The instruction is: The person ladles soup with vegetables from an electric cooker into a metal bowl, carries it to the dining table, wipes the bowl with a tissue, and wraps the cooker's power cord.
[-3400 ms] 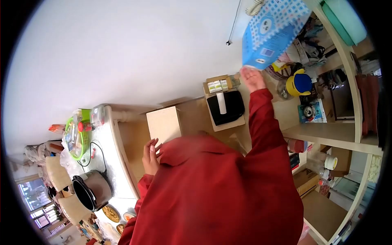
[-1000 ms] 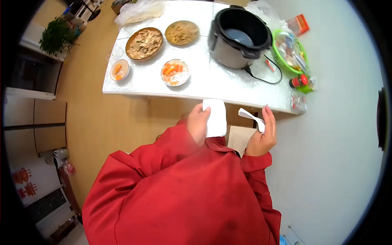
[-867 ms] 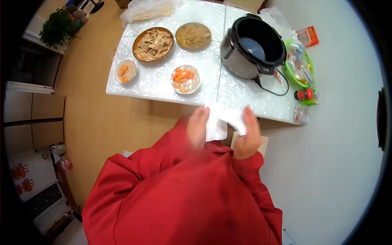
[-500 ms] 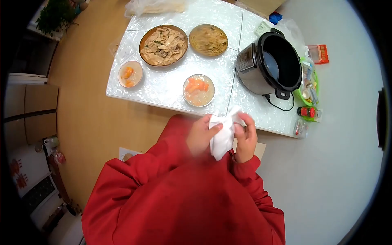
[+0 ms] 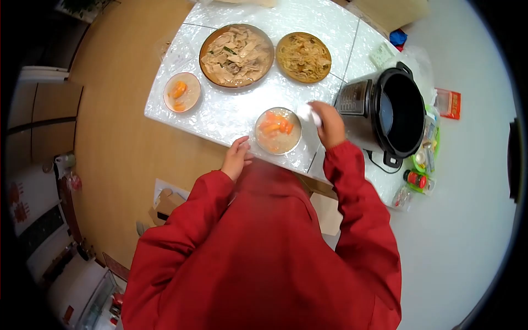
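My right hand (image 5: pixel 330 124) is closed on a crumpled white tissue (image 5: pixel 311 115) at the table surface, just right of a bowl of porridge with orange pieces (image 5: pixel 279 131). Some of the tissue is hidden by the fingers. At the table's front edge, left of that bowl, my left hand (image 5: pixel 236 159) holds nothing and has its fingers apart. Farther left stands a second, smaller bowl with orange pieces (image 5: pixel 182 92). Behind them are a large dish of sliced food (image 5: pixel 236 55) and a smaller brown dish of shredded food (image 5: pixel 303 57).
An open electric pressure cooker (image 5: pixel 379 113) stands right of my right hand, with its cord trailing in front. Beyond it are a green basket of small items (image 5: pixel 429 151) and a red-capped jar (image 5: pixel 415 179). Clear plastic film covers the white table (image 5: pixel 220 121).
My hands have parted. The right one has carried the tissue forward onto the table beside the bowl; the left has let go of it and moved left to the table edge.
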`<act>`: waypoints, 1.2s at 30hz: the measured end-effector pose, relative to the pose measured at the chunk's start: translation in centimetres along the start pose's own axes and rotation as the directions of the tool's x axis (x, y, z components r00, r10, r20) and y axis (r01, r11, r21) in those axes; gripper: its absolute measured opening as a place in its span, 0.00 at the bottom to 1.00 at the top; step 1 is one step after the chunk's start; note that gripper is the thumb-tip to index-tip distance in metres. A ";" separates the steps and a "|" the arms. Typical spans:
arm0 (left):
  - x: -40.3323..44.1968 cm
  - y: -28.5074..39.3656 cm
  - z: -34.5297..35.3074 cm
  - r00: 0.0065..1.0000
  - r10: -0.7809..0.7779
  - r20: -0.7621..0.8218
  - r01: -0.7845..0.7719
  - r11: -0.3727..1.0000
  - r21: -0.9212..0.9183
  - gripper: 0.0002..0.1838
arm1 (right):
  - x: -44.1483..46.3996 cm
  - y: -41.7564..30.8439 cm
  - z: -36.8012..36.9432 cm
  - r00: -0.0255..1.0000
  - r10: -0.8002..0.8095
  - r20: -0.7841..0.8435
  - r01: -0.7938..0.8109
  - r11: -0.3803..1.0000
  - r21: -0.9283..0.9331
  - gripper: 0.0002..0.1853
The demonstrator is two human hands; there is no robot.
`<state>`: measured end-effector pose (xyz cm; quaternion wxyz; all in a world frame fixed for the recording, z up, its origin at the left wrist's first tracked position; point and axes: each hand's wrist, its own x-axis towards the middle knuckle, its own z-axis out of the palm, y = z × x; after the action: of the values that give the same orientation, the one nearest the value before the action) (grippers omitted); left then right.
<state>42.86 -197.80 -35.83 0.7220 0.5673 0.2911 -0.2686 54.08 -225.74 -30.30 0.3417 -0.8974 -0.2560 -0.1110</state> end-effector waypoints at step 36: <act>2.3 -0.8 5.1 0.984 0.036 0.176 0.053 0.879 -0.474 0.26 | -4.3 3.8 8.1 0.525 0.436 0.730 -0.538 -0.495 0.682 0.26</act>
<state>44.45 -203.05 -37.03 0.8614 0.3443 0.2845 -0.2417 52.66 -224.39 -40.09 0.8579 -0.3337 0.2163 0.3252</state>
